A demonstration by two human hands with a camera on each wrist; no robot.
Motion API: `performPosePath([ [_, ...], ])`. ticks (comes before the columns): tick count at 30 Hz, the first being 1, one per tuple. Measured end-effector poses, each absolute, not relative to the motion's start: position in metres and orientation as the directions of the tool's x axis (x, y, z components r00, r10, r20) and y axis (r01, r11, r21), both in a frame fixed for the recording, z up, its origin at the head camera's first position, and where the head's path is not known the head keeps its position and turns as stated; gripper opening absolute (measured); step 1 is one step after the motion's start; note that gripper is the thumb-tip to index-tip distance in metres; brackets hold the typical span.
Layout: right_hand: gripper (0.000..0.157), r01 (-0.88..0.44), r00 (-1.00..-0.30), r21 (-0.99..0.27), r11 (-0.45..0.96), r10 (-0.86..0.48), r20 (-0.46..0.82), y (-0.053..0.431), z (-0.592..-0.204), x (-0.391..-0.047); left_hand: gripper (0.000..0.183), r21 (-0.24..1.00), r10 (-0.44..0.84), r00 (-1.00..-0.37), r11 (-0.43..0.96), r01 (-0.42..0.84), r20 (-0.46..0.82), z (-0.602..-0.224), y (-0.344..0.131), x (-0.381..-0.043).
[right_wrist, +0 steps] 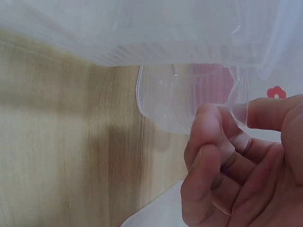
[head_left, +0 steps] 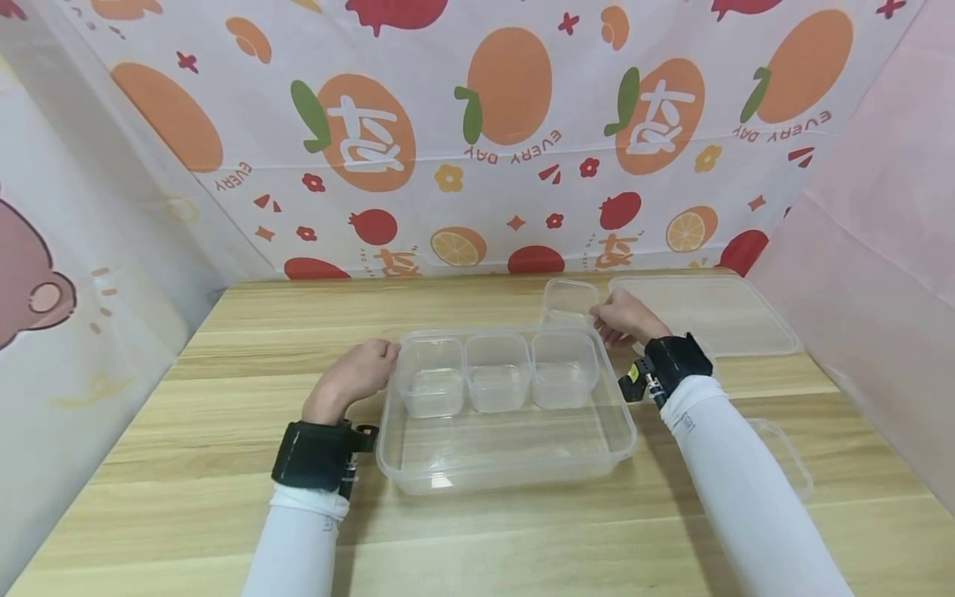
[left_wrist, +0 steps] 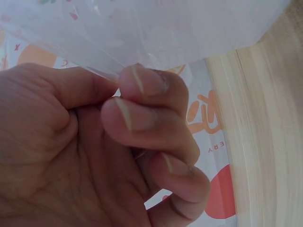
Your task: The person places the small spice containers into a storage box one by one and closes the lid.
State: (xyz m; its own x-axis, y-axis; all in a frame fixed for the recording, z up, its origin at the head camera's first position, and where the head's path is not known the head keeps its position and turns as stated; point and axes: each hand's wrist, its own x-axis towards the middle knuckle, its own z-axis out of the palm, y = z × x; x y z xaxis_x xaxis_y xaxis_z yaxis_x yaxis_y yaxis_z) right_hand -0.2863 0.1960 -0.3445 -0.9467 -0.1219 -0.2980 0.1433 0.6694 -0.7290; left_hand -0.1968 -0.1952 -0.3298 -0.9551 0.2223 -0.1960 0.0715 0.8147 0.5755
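A large clear plastic container (head_left: 515,473) stands on the table with three small clear containers (head_left: 498,373) in a row along its far side. My left hand (head_left: 354,373) pinches its far left corner at the rim; in the left wrist view thumb and curled fingers (left_wrist: 142,116) meet at the cloudy wall (left_wrist: 156,28). Just behind the far right corner, my right hand (head_left: 627,319) pinches the edge of another small clear container (head_left: 570,297). In the right wrist view that small container (right_wrist: 163,97) is partly hidden by the large one's wall (right_wrist: 142,33).
A large flat clear lid (head_left: 709,311) lies at the back right, partly behind the right hand. A small clear lid (head_left: 798,464) is on the table at the right, partly covered by the right sleeve. A fruit-printed cloth (head_left: 515,224) hangs along the table's back edge.
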Motion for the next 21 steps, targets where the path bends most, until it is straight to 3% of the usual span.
performPosePath([
  [12,0.036,0.040,-0.966,-0.622,0.782,-0.128,-0.224,0.194,-0.345,-0.286,0.047,0.556,0.212,-0.957,0.828,0.068,-0.198,-0.331,-0.194,-0.198],
  [21,0.045,-0.044,-0.985,-0.402,0.915,-0.107,-0.135,0.184,-0.344,-0.285,0.044,0.568,0.207,-0.959,0.820,0.062,-0.195,-0.333,-0.195,-0.197],
])
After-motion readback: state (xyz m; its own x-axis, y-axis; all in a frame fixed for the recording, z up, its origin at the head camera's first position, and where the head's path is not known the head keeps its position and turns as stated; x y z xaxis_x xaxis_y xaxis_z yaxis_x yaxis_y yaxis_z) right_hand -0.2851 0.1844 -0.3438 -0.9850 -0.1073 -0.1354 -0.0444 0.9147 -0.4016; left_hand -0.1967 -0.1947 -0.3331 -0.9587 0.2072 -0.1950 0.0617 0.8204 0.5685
